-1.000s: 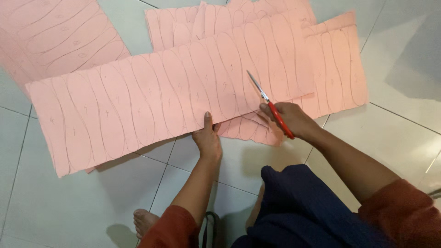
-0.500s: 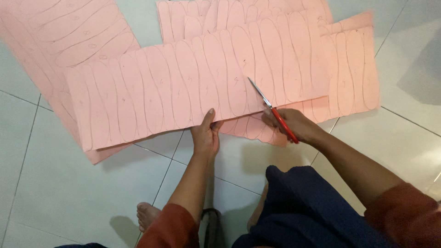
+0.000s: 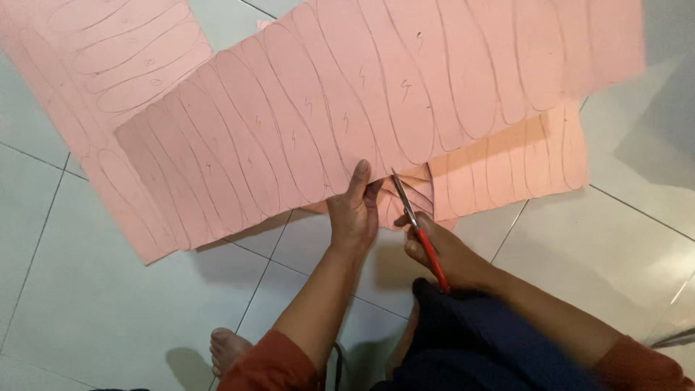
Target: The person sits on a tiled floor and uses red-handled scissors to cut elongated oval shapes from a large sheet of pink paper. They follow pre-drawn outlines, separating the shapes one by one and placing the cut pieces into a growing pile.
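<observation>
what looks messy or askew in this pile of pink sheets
Nothing is damaged. The pink sheets overlap at skewed angles on the tiled floor; the top sheet lies crooked, left hand gripping its edge beside the red-handled scissors.

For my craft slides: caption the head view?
Left hand lifts pink sheet; right hand aims red-handled scissors at its edge.

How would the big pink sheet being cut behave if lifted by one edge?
The pink sheet is probably light: the left hand alone lifts its edge. It likely bends rather than flops, holding a broad flat span. Scissors enter it, so it may tear.
</observation>
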